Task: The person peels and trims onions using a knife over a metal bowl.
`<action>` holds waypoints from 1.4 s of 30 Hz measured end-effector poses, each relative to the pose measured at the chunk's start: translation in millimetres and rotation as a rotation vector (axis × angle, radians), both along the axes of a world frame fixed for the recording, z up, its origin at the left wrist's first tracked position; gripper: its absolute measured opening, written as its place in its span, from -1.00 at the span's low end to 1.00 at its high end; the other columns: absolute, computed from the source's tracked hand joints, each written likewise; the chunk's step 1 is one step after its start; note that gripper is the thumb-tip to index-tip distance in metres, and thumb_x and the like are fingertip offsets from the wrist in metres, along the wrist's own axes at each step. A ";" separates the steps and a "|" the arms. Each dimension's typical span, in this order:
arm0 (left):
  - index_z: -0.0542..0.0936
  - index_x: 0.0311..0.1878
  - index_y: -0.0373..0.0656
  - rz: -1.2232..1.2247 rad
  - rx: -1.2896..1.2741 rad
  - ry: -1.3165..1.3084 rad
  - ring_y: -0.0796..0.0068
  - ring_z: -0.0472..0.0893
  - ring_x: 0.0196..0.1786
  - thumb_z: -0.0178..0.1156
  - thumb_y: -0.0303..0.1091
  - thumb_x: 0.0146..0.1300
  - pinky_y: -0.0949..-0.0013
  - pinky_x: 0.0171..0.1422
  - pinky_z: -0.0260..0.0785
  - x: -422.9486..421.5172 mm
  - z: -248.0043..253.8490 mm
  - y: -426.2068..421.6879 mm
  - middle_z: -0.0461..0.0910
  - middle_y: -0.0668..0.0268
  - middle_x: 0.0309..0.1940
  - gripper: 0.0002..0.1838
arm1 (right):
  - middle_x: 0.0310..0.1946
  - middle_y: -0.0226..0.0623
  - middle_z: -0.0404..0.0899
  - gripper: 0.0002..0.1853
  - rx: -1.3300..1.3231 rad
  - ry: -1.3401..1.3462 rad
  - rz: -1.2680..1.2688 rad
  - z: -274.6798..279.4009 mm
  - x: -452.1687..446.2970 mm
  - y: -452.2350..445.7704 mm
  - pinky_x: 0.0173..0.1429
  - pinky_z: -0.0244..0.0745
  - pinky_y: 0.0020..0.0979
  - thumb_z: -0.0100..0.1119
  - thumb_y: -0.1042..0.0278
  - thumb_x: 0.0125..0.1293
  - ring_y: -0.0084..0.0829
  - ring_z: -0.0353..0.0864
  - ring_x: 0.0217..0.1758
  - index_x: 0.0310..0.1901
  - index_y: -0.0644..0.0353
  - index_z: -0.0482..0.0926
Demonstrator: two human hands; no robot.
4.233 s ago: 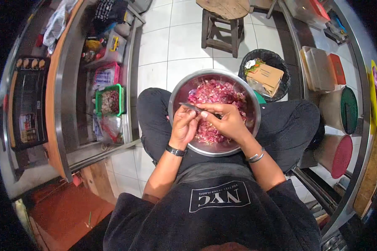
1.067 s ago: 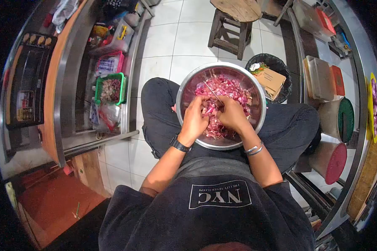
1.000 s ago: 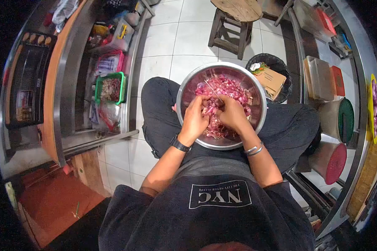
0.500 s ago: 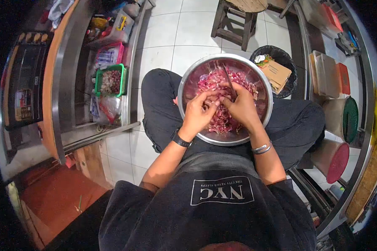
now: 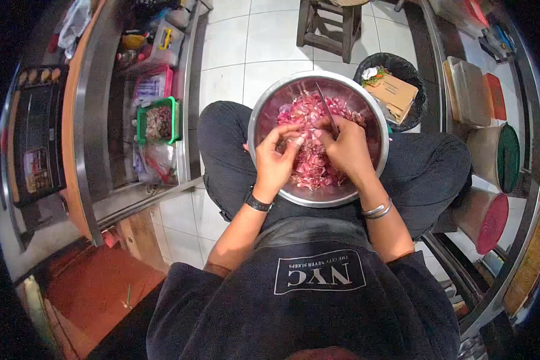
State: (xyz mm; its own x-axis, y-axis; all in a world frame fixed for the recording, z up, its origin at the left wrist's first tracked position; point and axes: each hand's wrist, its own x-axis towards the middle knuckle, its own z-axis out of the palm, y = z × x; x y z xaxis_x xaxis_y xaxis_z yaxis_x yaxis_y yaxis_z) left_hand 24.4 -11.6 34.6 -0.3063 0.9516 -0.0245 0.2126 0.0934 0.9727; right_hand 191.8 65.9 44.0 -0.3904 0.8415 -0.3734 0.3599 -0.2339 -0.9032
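Below both hands (image 5: 349,150) lie pink pieces (image 5: 318,165) in a metal bowl (image 5: 375,138).

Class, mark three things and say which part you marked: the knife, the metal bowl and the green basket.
Knife (image 5: 326,108): head view, on the blade.
Metal bowl (image 5: 375,129): head view, on the bare inner wall.
Green basket (image 5: 176,121): head view, on the right side of its rim.

right hand (image 5: 349,151): knife (image 5: 325,104) | left hand (image 5: 275,163): over bowl (image 5: 375,144) | 1 stool (image 5: 347,31)
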 end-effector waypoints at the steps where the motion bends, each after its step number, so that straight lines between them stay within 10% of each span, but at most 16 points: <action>1: 0.65 0.08 -0.30 -0.002 -0.003 0.001 0.51 0.72 -0.01 0.36 -0.58 0.32 0.44 0.11 0.55 -0.4 -1.5 0.0 0.75 0.23 -0.08 -0.72 | -0.14 0.05 0.74 -0.63 0.244 -0.127 -0.004 -1.0 2.5 -0.2 0.09 0.61 -0.17 0.38 0.38 0.26 -0.04 0.76 -0.06 0.09 0.27 0.68; 5: 0.65 0.11 -0.32 0.063 0.036 -0.233 0.54 0.69 0.00 0.33 -0.59 0.37 0.49 0.13 0.53 -9.2 -17.5 -0.6 0.70 0.25 -0.04 -0.73 | -0.09 0.02 0.66 -0.57 0.630 -0.214 -0.028 9.9 0.6 -3.2 0.11 0.57 -0.10 0.39 0.29 0.29 0.05 0.69 0.03 0.17 0.23 0.64; 16: 0.64 0.08 -0.35 0.047 0.078 -0.401 0.50 0.67 0.10 0.30 -0.62 0.38 0.46 0.20 0.54 -11.5 -15.4 2.4 0.64 0.24 0.04 -0.77 | -0.19 -0.09 0.66 -0.58 0.516 0.047 0.023 -1.7 -17.1 -11.9 -0.01 0.59 -0.24 0.40 0.39 0.29 -0.13 0.71 -0.13 0.19 0.16 0.65; 32: 0.59 0.27 -0.31 -0.037 -0.097 -0.453 0.60 0.63 0.01 0.26 -0.67 0.38 0.51 0.12 0.54 -7.2 -5.9 0.5 0.64 0.31 0.00 -0.60 | -0.07 0.06 0.71 -0.64 0.176 -0.305 0.197 18.4 -12.4 -6.0 0.16 0.54 -0.08 0.43 0.24 0.27 0.02 0.68 0.11 0.00 0.30 0.69; 42: 0.61 0.17 -0.31 0.090 0.028 -0.636 0.56 0.67 -0.03 0.26 -0.59 0.42 0.43 0.11 0.59 -8.6 -16.2 5.5 0.69 0.29 -0.06 -0.72 | 0.00 0.09 0.71 -0.56 0.450 -0.117 0.007 4.9 -15.3 -12.3 0.19 0.57 -0.18 0.35 0.25 0.37 -0.03 0.74 0.06 0.20 0.29 0.63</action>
State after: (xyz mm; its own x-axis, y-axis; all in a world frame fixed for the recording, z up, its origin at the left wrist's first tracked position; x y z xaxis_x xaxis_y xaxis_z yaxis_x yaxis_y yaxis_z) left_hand 15.8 -6.1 18.3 -0.3184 0.9260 -0.2031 -0.4138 0.0570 0.9086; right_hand 176.5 53.5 48.9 -0.3740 0.9273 -0.0136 0.4654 0.1749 -0.8677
